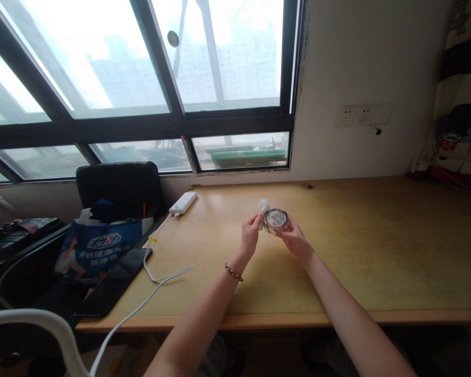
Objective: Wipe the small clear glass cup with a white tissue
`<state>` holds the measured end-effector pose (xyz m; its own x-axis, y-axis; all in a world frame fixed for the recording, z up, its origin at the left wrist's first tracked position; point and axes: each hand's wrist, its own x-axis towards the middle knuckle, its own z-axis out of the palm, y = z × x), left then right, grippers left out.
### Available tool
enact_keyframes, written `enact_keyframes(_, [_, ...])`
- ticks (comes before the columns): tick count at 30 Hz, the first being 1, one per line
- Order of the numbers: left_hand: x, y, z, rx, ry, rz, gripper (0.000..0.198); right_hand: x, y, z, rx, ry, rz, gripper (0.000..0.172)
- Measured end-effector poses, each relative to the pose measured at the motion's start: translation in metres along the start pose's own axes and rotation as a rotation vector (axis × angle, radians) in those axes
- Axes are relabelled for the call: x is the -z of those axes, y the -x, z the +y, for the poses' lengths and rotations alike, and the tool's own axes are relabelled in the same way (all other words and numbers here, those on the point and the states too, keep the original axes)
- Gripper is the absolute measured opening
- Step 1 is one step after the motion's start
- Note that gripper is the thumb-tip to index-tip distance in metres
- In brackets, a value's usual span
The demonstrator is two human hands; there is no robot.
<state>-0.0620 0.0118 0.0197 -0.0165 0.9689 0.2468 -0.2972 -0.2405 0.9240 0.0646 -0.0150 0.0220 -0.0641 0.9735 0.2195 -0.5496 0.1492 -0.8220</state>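
Observation:
Over the wooden table, my right hand point(296, 240) grips a small round, see-through container point(276, 220) with a dark rim, its circular face turned toward me. My left hand point(251, 235) is closed on a crumpled white tissue-like piece point(264, 205) at the container's left side. Part of the white piece sticks up above my left fingertips. Its exact material is too small to make out. A beaded bracelet point(234, 272) circles my left wrist.
On the table point(377, 251), a white power bank point(183, 202) trails a white cable point(168, 277) over the left edge. A black tablet point(115, 283) lies at that edge. A blue bag point(98, 248) rests on a black chair point(120, 183). Wall sockets point(364, 115) sit behind.

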Motion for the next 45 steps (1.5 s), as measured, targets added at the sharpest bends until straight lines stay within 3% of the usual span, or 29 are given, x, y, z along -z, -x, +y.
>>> enact_keyframes(6, [0.001, 0.004, -0.008, -0.062, -0.207, 0.015, 0.037, 0.008, -0.009, 0.015, 0.190, 0.082, 0.114, 0.068])
enact_keyframes(12, [-0.012, 0.021, -0.014, -0.142, -0.309, -0.003, 0.038, 0.014, -0.015, 0.014, 0.347, 0.179, 0.245, 0.066])
enact_keyframes(18, [-0.019, 0.037, -0.013, -0.282, -0.456, -0.004, 0.032, 0.020, -0.017, 0.013, 0.324, 0.219, 0.309, 0.053])
enact_keyframes(23, [-0.016, 0.036, -0.016, -0.500, -0.512, -0.082, 0.031, 0.026, -0.017, 0.014, 0.249, 0.211, 0.387, 0.035])
enact_keyframes(25, [-0.014, 0.033, -0.014, -0.561, -0.503, -0.149, 0.031, 0.027, -0.017, 0.012, 0.191, 0.145, 0.368, 0.032])
enact_keyframes(28, [-0.012, 0.030, -0.006, -0.618, -0.493, -0.228, 0.029, 0.026, -0.016, 0.008, 0.094, 0.005, 0.224, 0.032])
enact_keyframes(32, [-0.007, 0.028, 0.001, -0.633, -0.477, -0.256, 0.029, 0.025, -0.016, 0.005, 0.040, -0.047, 0.097, 0.040])
enact_keyframes(39, [0.003, 0.022, 0.002, -0.601, -0.472, -0.256, 0.028, 0.024, -0.012, 0.013, 0.064, 0.294, 0.039, 0.061])
enact_keyframes(45, [0.001, 0.020, 0.007, -0.630, -0.526, -0.350, 0.027, 0.019, -0.005, 0.017, 0.383, 0.765, -0.026, 0.054])
